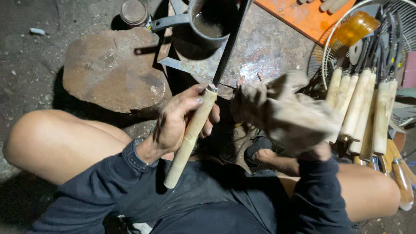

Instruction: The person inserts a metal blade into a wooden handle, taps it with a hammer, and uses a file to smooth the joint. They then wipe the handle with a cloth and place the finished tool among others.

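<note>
The left hand (175, 123) has its grip closed around a wooden-handled blade tool (190, 134) pointing to one o'clock, while the right hand (318, 151), at three o'clock, clutches a bunched rag (281, 110) beside finished tools (364, 108).

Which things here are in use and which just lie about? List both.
In use: left hand gripping the wooden-handled blade; right hand holding a crumpled rag.

Lying about: flat stone, dark pot, round tin, row of wooden-handled tools, fan grille, orange board.
</note>
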